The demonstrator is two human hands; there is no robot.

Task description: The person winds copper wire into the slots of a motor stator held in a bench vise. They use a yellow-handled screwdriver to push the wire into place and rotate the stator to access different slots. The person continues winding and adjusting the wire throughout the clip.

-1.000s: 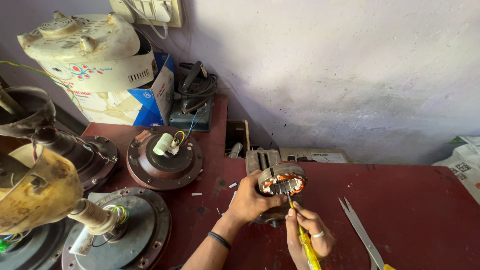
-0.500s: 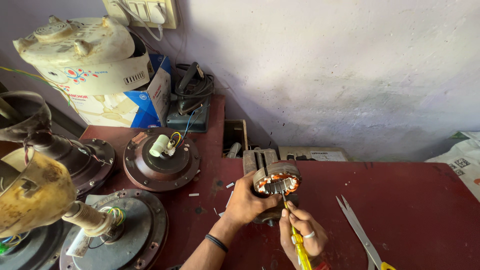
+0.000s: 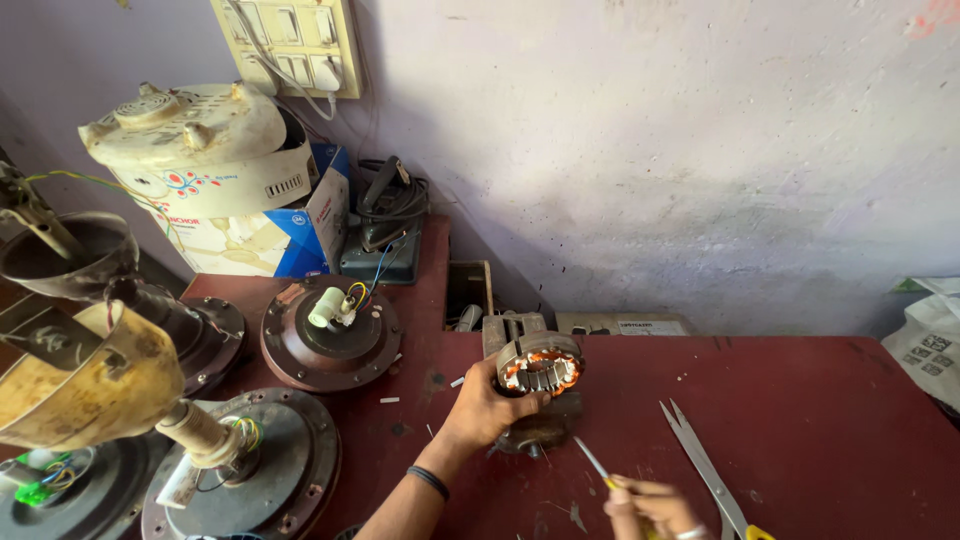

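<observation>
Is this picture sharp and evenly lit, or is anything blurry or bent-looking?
Head view: soft, even daylight with faint shadows; the motor stator in the left hand is sharp; the right hand with its screwdriver is cut off by the bottom edge and slightly smeared; the wide lens bows the ceiling fan motors at the left.

The motor (image 3: 537, 385) gripped in the left hand (image 3: 485, 410) shows dull grey metal around glossy copper wire. Beside the right hand's (image 3: 655, 508) fingers, the scissors (image 3: 700, 462) are bright smooth steel. Under both hands the table (image 3: 820, 420) is matt red, scuffed and stained.
</observation>
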